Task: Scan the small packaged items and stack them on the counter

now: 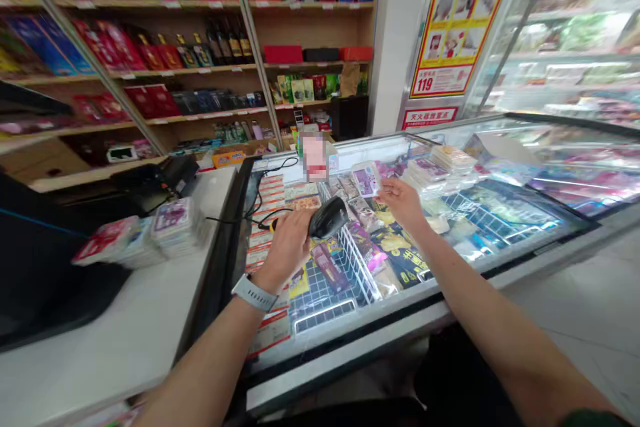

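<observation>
My left hand [290,247] is closed around a black barcode scanner [329,217], whose head points to the right. A grey watch sits on that wrist. Between the fingertips of my right hand [401,201] is a flat white packet with a purple print [367,180], tilted toward me. The scanner and the packet are a short way apart, both over the glass top of a chest freezer [310,357]. Below the glass, wire baskets [361,265] and several bagged goods show through.
More flat packets [453,159] lie stacked on the glass to the right. Other stacks [175,220] stand on the white counter [125,340] beside a black monitor [35,267]. The scanner's cable [235,219] trails left. Shelves of boxes and bottles [230,47] line the back.
</observation>
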Motion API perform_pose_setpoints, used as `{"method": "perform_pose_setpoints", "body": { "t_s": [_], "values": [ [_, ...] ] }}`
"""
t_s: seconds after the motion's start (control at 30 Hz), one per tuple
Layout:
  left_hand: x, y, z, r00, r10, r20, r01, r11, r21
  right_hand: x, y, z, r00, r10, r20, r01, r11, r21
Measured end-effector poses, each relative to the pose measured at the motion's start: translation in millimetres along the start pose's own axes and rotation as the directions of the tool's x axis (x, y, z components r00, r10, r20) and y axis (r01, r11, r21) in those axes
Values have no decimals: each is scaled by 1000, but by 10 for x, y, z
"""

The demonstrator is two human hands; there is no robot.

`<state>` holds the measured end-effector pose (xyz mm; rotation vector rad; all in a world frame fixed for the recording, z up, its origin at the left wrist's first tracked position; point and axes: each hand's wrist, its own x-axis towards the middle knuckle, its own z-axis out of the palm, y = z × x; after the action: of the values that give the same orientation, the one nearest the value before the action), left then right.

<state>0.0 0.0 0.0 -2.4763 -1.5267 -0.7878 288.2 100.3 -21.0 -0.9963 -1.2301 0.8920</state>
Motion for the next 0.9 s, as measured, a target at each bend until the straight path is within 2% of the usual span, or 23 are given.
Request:
{"method": "perform_pose_setpoints", "body": {
  "t_s": [0.23,0.5,0.9],
  "values": [
    [9,23,-19,1000,-9,16,9,1000,-29,6,15,0,1000,-23,6,23,1000,-10],
    [11,11,-18,1000,19,-16,-20,997,-69,-25,-30,21,1000,-19,-4,19,1000,5],
    [18,3,-22,1000,0,-11,-1,998,-62,-84,-141,5,994,-91,-63,81,987,-142]
  ]
}}
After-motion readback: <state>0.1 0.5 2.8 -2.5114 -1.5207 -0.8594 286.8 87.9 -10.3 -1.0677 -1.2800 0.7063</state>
